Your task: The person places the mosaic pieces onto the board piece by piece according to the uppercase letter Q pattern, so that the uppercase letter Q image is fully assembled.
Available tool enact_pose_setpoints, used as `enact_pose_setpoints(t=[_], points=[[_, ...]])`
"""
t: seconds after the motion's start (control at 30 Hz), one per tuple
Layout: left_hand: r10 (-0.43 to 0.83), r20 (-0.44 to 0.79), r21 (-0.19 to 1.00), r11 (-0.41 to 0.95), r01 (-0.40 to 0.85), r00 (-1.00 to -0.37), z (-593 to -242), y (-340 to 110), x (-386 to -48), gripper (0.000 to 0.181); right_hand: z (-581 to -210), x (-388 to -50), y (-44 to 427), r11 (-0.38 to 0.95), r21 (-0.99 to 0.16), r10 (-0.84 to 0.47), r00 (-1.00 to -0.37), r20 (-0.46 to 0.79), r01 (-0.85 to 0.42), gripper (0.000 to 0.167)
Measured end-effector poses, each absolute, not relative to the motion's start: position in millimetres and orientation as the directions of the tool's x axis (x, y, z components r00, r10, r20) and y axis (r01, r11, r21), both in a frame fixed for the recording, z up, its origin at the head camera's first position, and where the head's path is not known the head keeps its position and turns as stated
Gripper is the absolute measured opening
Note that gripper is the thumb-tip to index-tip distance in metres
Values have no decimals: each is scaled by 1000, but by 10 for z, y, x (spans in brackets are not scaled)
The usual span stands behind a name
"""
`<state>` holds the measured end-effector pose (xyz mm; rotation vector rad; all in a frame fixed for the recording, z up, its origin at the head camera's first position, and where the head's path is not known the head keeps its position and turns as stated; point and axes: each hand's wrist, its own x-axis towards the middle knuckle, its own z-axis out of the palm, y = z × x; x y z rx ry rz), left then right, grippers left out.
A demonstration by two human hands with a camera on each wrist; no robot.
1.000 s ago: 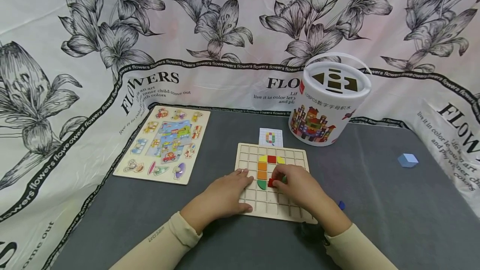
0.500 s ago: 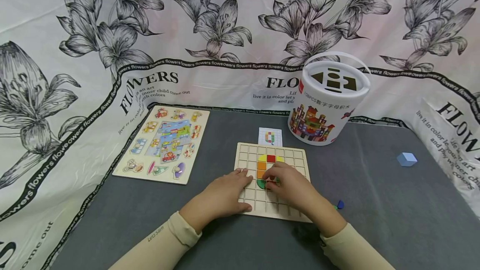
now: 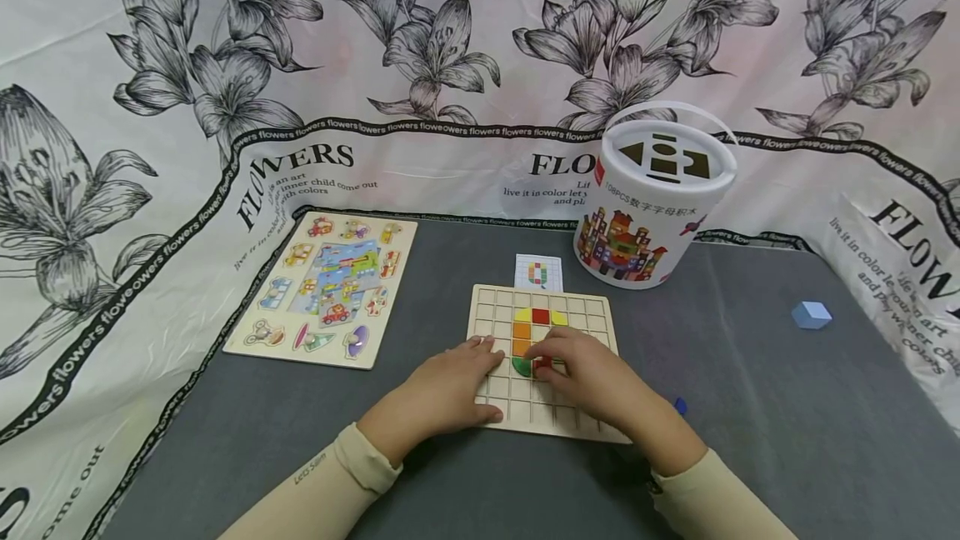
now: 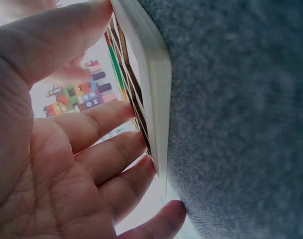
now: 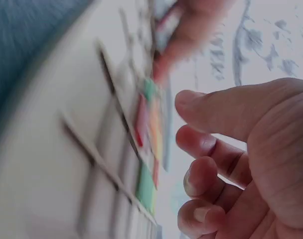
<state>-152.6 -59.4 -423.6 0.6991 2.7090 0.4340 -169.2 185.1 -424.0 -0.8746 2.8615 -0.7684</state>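
A wooden grid board [image 3: 525,415] lies on the grey table. Coloured blocks form a ring on it: yellow corners [image 3: 522,315], a red square [image 3: 540,317], orange squares [image 3: 521,338] and a green rounded piece [image 3: 521,366]. My left hand [image 3: 442,394] rests on the board's left side, fingers spread over the surface, thumb at its near edge. Over the ring's lower part hovers my right hand [image 3: 592,369], beside a lower red block [image 5: 141,119]. In the right wrist view its thumb and bent fingers hold nothing. The hand hides the ring's right side in the head view.
A pattern card [image 3: 537,273] sits against the board's far edge. Behind it stands a white block bucket [image 3: 652,207]. A picture puzzle board [image 3: 322,290] lies at left. A light blue cube [image 3: 812,315] is at right, and a dark blue piece [image 3: 680,406] lies by the right forearm.
One second ago my right hand pinched the lower red block; now its fingers are off it and the block is on the board beside the green piece. The left hand has stayed put.
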Motion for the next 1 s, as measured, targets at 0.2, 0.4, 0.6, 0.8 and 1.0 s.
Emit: enact_pose_setpoints(t=[0.2, 0.4, 0.6, 0.8, 1.0], points=[[501, -211, 369, 836, 406, -839, -4227, -598, -1520, 82, -4106, -1612, 2477, 758, -499, -447, -892, 71, -420, 13], [507, -213, 379, 831, 407, -836, -4240, -595, -1519, 82, -4204, -1377, 3148, 755, -556, -441, -897, -39, -347, 20], [506, -221, 388, 830, 401, -834, -4241, -596, -1514, 82, -4362, -1275, 3338, 747, -565, -446, -894, -38, -349, 24], [503, -225, 396, 830, 393, -834, -4234, -602, -1508, 81, -4375, -1264, 3272, 790, -540, -376, -925, -51, -291, 19], [501, -234, 391, 833, 391, -833, -4235, -582, -1520, 81, -4370, -1253, 3246, 808, -545, -318, -944, -87, -222, 22]])
